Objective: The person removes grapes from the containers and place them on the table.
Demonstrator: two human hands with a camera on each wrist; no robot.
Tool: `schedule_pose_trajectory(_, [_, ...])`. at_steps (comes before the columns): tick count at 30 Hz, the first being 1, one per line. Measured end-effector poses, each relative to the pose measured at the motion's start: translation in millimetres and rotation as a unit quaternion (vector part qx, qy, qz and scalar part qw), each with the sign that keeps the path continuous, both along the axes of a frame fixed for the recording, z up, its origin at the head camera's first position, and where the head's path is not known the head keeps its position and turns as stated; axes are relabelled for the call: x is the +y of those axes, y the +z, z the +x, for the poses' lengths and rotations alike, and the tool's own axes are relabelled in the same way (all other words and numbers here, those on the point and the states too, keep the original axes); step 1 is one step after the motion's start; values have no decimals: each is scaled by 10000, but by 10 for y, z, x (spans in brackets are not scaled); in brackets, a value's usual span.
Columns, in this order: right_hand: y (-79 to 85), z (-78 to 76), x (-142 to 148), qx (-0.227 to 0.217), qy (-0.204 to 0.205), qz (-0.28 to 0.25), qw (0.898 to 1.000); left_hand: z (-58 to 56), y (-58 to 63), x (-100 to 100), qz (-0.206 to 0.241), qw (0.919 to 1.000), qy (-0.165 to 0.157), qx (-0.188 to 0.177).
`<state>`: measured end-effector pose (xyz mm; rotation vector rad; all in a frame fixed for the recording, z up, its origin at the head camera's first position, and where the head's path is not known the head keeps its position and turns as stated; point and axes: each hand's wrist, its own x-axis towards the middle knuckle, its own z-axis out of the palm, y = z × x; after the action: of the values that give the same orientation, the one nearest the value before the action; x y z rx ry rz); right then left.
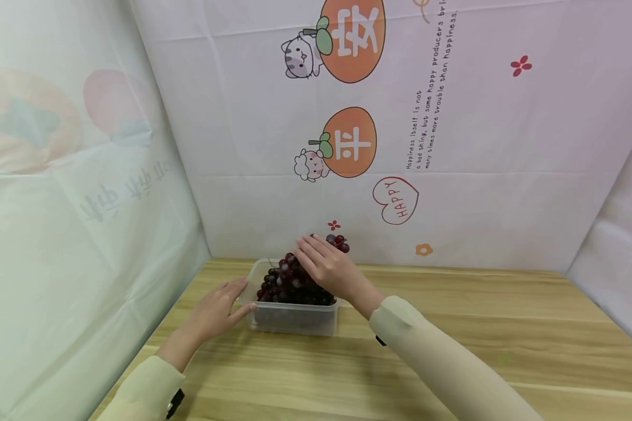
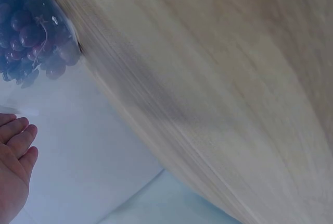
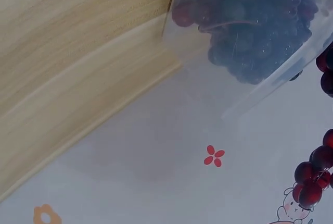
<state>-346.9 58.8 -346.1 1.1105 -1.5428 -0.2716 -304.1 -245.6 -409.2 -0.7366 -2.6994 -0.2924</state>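
Observation:
A clear plastic container (image 1: pixel 295 320) stands on the wooden table, filled with dark red and purple grapes (image 1: pixel 268 286). My left hand (image 1: pixel 213 310) is at its left side, fingertips against the left rim and thumb by the near left corner, fingers fairly straight. My right hand (image 1: pixel 323 266) holds a bunch of grapes (image 1: pixel 339 244) over the container's right part; its thumb is hidden. In the right wrist view some grapes (image 3: pixel 312 177) stick out above the container wall (image 3: pixel 182 41). Through the container in the left wrist view, grapes (image 2: pixel 31 34) show beside the left hand (image 2: pixel 15 166).
The wooden table (image 1: pixel 453 327) stretches to the right and toward me. A white printed cloth (image 1: pixel 479 175) rises behind the container, and another cloth wall (image 1: pixel 84 263) stands at the left.

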Motion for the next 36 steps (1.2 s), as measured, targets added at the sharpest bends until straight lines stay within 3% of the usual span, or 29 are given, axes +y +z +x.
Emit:
schedule_pose_trajectory(14, [69, -65, 168, 17, 120, -14, 9999, -1, 5, 13, 12, 9999, 11, -101])
schedule_pose_trajectory(36, [239, -143, 539, 64, 278, -553, 9981, -5, -3, 12, -86, 10000, 33, 35])
